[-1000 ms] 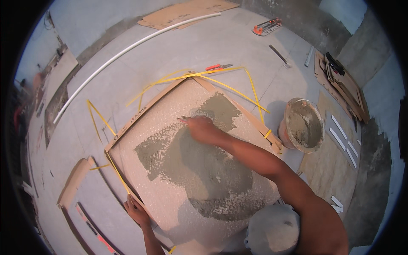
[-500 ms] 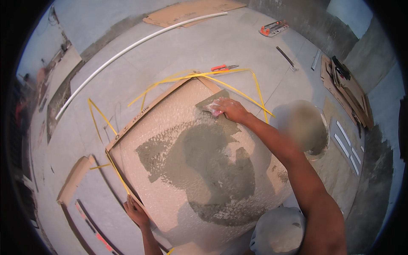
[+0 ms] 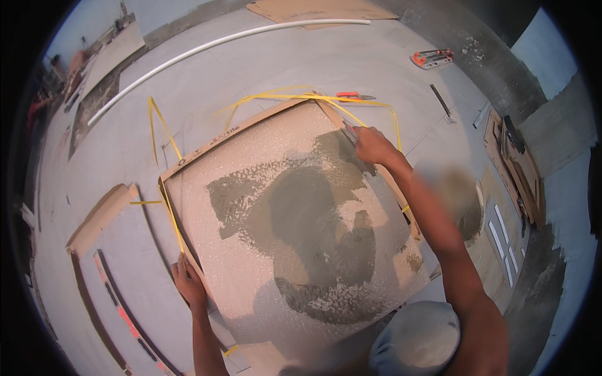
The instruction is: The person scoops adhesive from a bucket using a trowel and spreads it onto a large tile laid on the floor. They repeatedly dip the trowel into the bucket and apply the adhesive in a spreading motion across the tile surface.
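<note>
- The left hand (image 3: 188, 283) clamps its fingers over the near left edge of the large square pinkish tile with a dimpled back (image 3: 276, 232) — apparently steadying the slab, which lies face down on the grey concrete floor (image 3: 263, 69).
- A patch of wet grey mortar (image 3: 313, 225) covers the tile's middle; the corners are bare.
- The right hand (image 3: 373, 145) is closed around a small trowel (image 3: 349, 130) at the far right corner, blade touching the mortar's edge — likely dragging it outward.
- Loose yellow strapping (image 3: 301, 97) lies around the far corner, beside a red-handled cutter (image 3: 352, 96).
- Farther off, a long white pipe (image 3: 219, 44) lies on the floor.
</note>
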A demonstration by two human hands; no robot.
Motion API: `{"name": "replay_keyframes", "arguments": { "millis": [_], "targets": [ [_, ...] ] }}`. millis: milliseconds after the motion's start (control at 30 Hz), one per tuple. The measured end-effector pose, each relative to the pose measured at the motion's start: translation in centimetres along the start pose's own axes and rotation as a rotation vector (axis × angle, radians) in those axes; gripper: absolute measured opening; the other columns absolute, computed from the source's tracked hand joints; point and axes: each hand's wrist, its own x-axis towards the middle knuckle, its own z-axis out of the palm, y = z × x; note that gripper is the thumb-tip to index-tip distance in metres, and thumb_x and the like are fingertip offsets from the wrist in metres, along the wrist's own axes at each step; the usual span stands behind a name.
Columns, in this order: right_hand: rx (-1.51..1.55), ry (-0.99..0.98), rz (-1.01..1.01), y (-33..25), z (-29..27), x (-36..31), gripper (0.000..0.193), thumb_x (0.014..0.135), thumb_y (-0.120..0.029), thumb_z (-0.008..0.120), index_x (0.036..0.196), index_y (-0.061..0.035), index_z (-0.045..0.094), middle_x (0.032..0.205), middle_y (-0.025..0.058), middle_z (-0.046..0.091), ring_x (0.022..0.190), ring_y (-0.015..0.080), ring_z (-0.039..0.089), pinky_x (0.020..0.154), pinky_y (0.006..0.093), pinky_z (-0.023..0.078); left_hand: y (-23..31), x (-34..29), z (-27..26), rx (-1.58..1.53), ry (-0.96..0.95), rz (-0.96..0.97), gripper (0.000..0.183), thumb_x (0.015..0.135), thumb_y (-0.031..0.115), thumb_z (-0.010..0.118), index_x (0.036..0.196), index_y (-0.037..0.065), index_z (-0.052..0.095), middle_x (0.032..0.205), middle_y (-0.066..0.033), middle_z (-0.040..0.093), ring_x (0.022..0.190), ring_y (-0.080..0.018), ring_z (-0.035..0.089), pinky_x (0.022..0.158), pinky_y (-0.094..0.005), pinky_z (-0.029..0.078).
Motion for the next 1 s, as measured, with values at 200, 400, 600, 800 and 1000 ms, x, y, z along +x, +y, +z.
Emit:
{"name": "replay_keyframes", "arguments": {
  "millis": [200,400,600,800,1000],
  "targets": [
    [-0.064,0.100,0.046,1.2,3.8,5.2,0.031,0.075,-0.010,0.056,0.102,0.0043,0.062,0.100,0.0291,0.065,0.098,0.0430,0.063,0.083,0.0472,0.050,-0.1,-0.2,-0.4,-0.013,0.008,-0.027,0.030,0.096,0.003,0.051,0.124,-0.002,0.059,0.093,-0.0166,0.055,0.083,-0.0292,0.058,0.076,-0.0369,0.048],
    [0.078,0.098,-0.011,3.0,1.8,5.8,0.027,0.074,-0.007,0.049,0.095,0.0033,0.063,0.082,0.0239,0.067,0.082,0.0374,0.067,0.071,0.0431,0.050,-0.2,-0.1,-0.8,0.004,-0.006,-0.046,0.031,0.095,0.001,0.051,0.125,-0.001,0.059,0.093,-0.0153,0.055,0.082,-0.0259,0.059,0.075,-0.0343,0.049],
    [-0.016,0.100,0.054,3.0,4.1,8.0,0.026,0.074,-0.008,0.052,0.093,0.0056,0.063,0.080,0.0234,0.065,0.077,0.0338,0.067,0.069,0.0421,0.050,-0.5,0.0,-0.3,0.020,-0.011,-0.080,0.031,0.096,0.002,0.051,0.126,0.000,0.059,0.093,-0.0146,0.055,0.080,-0.0254,0.059,0.074,-0.0333,0.049],
    [-0.087,0.111,0.032,1.1,0.9,6.7,0.027,0.076,-0.011,0.055,0.093,0.0072,0.064,0.091,0.0293,0.066,0.085,0.0428,0.067,0.074,0.0457,0.052,-0.8,-0.1,-0.3,-0.003,0.000,-0.084,0.030,0.097,0.002,0.051,0.125,-0.001,0.059,0.093,-0.0154,0.055,0.083,-0.0268,0.058,0.077,-0.0339,0.049],
    [-0.187,0.122,0.043,1.8,4.1,6.6,0.026,0.077,-0.011,0.053,0.093,0.0052,0.065,0.092,0.0279,0.067,0.092,0.0424,0.066,0.079,0.0467,0.051,-0.4,-0.1,0.1,-0.019,-0.025,-0.116,0.032,0.099,0.006,0.049,0.129,0.001,0.058,0.092,-0.0128,0.054,0.083,-0.0228,0.056,0.080,-0.0320,0.047]
  ]
}}
